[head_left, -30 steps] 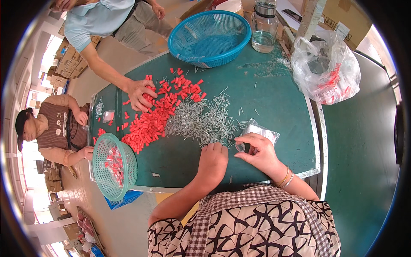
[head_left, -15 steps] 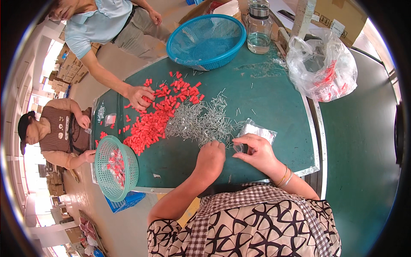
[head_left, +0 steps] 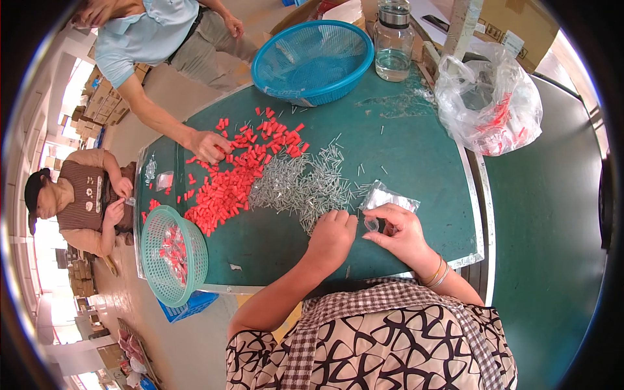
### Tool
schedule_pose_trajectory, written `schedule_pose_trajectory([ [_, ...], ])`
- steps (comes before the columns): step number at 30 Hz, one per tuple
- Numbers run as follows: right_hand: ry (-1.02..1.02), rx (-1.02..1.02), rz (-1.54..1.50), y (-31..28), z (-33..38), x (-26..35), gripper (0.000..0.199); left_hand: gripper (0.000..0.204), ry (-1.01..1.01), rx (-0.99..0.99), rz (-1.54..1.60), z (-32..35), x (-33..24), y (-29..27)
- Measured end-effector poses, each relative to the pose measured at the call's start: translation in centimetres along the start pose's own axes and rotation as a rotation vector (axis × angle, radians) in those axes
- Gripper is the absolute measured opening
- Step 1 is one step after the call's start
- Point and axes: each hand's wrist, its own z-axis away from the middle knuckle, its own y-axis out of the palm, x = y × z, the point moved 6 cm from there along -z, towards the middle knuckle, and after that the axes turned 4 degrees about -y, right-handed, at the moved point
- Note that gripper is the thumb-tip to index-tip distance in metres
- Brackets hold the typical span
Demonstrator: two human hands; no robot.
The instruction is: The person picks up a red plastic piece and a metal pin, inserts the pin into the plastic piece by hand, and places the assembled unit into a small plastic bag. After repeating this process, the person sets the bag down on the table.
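Note:
My left hand (head_left: 331,242) is closed, its fingers curled down at the near edge of a heap of grey screws (head_left: 302,185); whatever they hold is hidden. Just to its right, my right hand (head_left: 404,239) pinches a small clear plastic bag (head_left: 372,223), its mouth held rounded between thumb and fingers. Behind that hand lies a packet of clear bags (head_left: 392,199). Red plastic plugs (head_left: 224,195) are heaped to the left, running into the screws.
A person's hand (head_left: 210,147) reaches into the red plugs; another person (head_left: 91,195) sits at the far left. A green basket (head_left: 175,257) with filled bags stands at the left edge. At the back are a blue basket (head_left: 312,62), a glass jar (head_left: 392,49) and a plastic carrier bag (head_left: 487,104).
My left hand has moved right, closer to the small bag; my right hand has shifted slightly right with it. The seated person has brought both hands together, away from the green basket.

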Motion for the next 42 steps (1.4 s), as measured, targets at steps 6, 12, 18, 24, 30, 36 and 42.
schedule_pose_trajectory([
  [6,-0.008,-0.003,0.000,0.2,-0.1,-0.4,0.037,0.011,0.013,0.040,-0.104,-1.1,-0.9,0.7],
  [12,-0.036,-0.029,-0.017,-0.2,0.3,-0.6,0.038,0.011,-0.053,0.154,-0.114,-2.3,0.8,1.3],
  [18,-0.075,-0.045,0.035,0.0,0.1,-0.4,0.037,0.010,-0.356,-0.008,0.722,-1.9,0.5,-3.3],
  [24,0.032,-0.028,0.020,0.4,-0.1,-0.8,0.036,0.015,-0.275,-0.030,0.681,-1.8,-1.0,-3.1],
  [30,0.014,-0.028,-0.035,0.4,-0.2,-0.9,0.038,0.020,-0.255,-0.142,0.696,-1.4,0.4,-3.9],
  [36,-0.065,0.027,-0.219,-0.3,-0.1,1.9,0.041,0.010,-0.359,-0.199,0.652,-1.1,4.4,-5.0],
  [42,-0.054,0.017,-0.369,0.1,-0.8,1.6,0.042,0.010,-0.588,-0.354,0.623,-2.0,11.0,-7.1],
])
